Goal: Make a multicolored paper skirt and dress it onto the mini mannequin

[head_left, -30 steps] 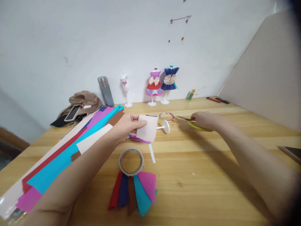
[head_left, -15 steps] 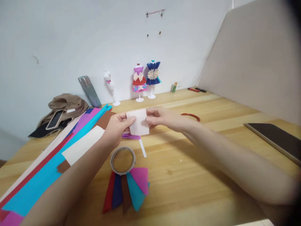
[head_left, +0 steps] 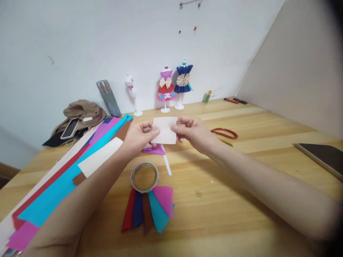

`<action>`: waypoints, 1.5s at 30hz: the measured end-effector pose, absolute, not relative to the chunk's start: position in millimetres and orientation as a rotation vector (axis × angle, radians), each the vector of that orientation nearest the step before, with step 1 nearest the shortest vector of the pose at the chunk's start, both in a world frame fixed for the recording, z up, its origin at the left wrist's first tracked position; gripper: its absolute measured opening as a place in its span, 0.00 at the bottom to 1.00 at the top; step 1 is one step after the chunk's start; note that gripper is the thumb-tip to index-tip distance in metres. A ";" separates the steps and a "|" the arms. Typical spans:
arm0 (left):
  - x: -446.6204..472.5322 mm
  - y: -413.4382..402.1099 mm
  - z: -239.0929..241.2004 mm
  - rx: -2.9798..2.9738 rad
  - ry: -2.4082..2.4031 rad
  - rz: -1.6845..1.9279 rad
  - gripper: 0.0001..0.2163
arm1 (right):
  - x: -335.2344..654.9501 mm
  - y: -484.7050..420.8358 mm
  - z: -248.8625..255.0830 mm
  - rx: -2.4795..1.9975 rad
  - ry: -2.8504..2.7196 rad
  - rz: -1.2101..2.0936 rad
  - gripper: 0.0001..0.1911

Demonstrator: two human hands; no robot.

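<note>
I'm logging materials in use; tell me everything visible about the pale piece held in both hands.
The pale piece is flat, roughly square and plain, thin like paper. It is held up above the table, the left hand pinching its left side, the right hand its right, thumbs on the near face.

Single view, head cam, on the wearer's head. Faces forward and down over table [head_left: 214, 221], wall [head_left: 107, 43] filling top, panel [head_left: 302, 71] at right. Left arm [head_left: 88, 192] and right arm [head_left: 262, 182] enter from lower sides; left hand [head_left: 139, 137], right hand [head_left: 194, 134] near, mid-frame. Wall farther off. Right edge dark, blurred.
</note>
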State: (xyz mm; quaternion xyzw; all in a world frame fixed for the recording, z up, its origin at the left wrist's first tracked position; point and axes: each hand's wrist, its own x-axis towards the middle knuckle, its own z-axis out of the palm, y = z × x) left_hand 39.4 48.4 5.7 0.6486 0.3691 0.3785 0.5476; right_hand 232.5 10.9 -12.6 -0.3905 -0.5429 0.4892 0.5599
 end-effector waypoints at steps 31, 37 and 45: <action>38.7 36.5 10.2 1.413 0.636 0.336 0.23 | 237.9 8.2 -3.6 -0.781 -1.284 1.356 0.03; 36.8 37.2 10.7 1.491 0.697 0.364 0.21 | 240.3 10.7 -5.3 -0.811 -1.279 1.371 0.03; 37.5 43.1 6.6 1.592 0.798 0.427 0.20 | 242.2 12.8 -8.2 -0.816 -1.317 1.334 0.11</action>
